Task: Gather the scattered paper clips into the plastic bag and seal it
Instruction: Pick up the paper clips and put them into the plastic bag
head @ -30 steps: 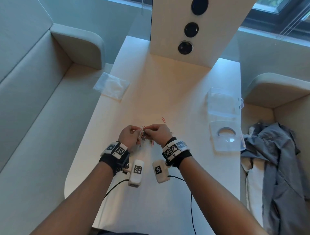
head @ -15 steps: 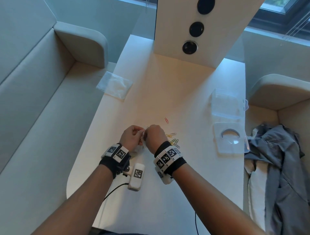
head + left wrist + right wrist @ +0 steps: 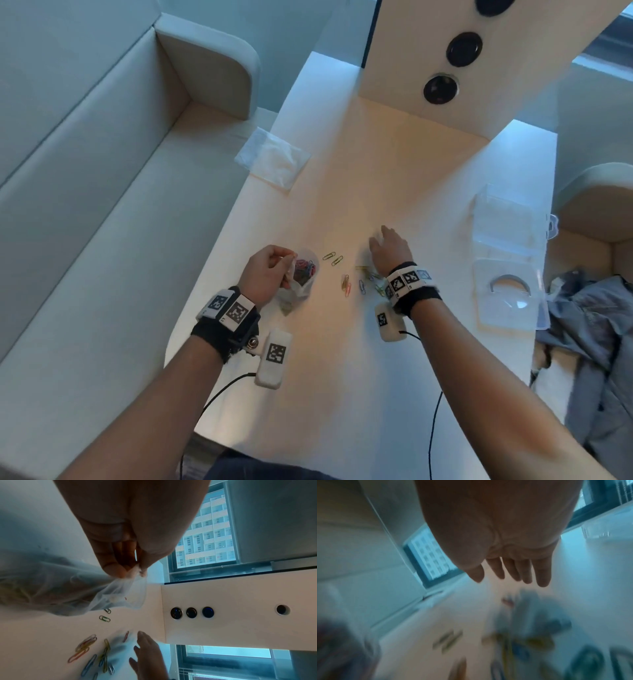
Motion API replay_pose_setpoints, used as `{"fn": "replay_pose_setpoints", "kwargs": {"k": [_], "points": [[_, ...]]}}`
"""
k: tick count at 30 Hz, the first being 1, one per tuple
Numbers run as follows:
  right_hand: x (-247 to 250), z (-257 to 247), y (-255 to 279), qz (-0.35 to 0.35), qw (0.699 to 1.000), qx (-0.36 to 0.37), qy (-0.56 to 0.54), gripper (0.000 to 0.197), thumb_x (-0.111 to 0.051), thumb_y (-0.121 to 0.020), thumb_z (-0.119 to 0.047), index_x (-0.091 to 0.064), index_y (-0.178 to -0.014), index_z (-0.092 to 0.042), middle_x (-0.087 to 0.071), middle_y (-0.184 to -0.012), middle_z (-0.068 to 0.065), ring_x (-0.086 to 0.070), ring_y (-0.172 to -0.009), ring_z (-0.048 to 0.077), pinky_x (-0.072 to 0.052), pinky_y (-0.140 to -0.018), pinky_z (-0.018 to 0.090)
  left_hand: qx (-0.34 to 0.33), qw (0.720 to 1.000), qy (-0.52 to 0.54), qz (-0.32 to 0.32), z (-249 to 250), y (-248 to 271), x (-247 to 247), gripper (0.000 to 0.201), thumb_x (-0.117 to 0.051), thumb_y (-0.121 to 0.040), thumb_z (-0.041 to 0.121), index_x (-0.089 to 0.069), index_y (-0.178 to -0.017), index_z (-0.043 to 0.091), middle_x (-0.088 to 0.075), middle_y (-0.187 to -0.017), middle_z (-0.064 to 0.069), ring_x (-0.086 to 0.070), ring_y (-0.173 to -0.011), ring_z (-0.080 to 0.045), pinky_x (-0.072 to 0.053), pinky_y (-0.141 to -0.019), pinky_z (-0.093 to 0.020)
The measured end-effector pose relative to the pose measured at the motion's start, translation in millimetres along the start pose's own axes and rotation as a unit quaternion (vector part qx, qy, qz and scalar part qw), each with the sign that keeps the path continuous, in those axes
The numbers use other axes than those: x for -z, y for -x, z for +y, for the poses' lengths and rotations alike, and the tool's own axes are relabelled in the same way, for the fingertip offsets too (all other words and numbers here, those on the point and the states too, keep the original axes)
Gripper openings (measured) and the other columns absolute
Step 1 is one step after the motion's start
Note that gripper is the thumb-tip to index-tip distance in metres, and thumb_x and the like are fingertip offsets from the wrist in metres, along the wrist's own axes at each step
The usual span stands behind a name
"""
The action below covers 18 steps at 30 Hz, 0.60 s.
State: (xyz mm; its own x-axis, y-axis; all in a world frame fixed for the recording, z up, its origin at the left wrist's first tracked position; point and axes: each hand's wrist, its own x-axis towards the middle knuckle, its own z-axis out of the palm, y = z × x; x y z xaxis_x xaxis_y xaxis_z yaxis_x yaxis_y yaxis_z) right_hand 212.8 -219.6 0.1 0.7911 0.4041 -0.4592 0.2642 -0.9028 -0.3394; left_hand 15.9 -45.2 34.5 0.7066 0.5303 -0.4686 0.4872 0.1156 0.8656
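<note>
Left hand [image 3: 265, 270] is pinching the rim of the plastic bag [image 3: 301, 277], which sits on the table [image 3: 394, 171] with a bunch of clips already inside. Right hand [image 3: 390, 248] hangs flat over the table with fingers spread, holding nothing (wrist view is pretty blurry), and loose paper clips [image 3: 346, 284] lie between the two hands.

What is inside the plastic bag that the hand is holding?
Inside the plastic bag, pinched at its rim by the left hand, lies a heap of coloured paper clips, red and blue on top. The crumpled plastic and the hand hide how many.
</note>
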Motion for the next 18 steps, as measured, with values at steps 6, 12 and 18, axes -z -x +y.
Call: {"fn": "replay_pose_setpoints", "kwargs": {"k": [6,12,18], "points": [[-57.1,-32.8,11.7,-0.051,0.983,0.138,0.111,0.059,-0.025,-0.103,-0.036,-0.01,-0.154,-0.011,-0.003,-0.162,0.019,-0.008,-0.149,0.035,-0.02,-0.12,0.049,0.006,1.0,0.003,0.015,-4.4,4.0,14.8,0.015,-0.058,-0.095,0.016,-0.062,-0.106,0.006,-0.063,-0.079,-0.005,-0.058,-0.059,-0.019,-0.052,-0.062,-0.033],[-73.8,-2.6,39.5,-0.05,0.893,0.293,0.337,0.064,-0.024,-0.102,-0.045,-0.003,-0.155,-0.016,0.003,-0.163,0.012,-0.003,-0.15,0.033,-0.005,-0.117,0.062,0.016,1.0,0.008,0.023,-8.7,0.9,14.0,0.016,-0.058,-0.095,0.016,-0.063,-0.105,0.005,-0.064,-0.079,-0.005,-0.057,-0.058,-0.018,-0.052,-0.063,-0.033],[-62.4,58.9,54.2,-0.014,0.912,0.259,0.317,0.059,-0.032,-0.102,-0.04,-0.014,-0.155,-0.021,-0.007,-0.164,0.01,-0.015,-0.146,0.044,-0.03,-0.107,0.066,0.02,0.999,0.001,0.024,-10.9,0.2,0.4,0.017,-0.06,-0.094,0.015,-0.063,-0.104,0.003,-0.064,-0.08,-0.005,-0.058,-0.063,-0.018,-0.054,-0.078,-0.042]]}}
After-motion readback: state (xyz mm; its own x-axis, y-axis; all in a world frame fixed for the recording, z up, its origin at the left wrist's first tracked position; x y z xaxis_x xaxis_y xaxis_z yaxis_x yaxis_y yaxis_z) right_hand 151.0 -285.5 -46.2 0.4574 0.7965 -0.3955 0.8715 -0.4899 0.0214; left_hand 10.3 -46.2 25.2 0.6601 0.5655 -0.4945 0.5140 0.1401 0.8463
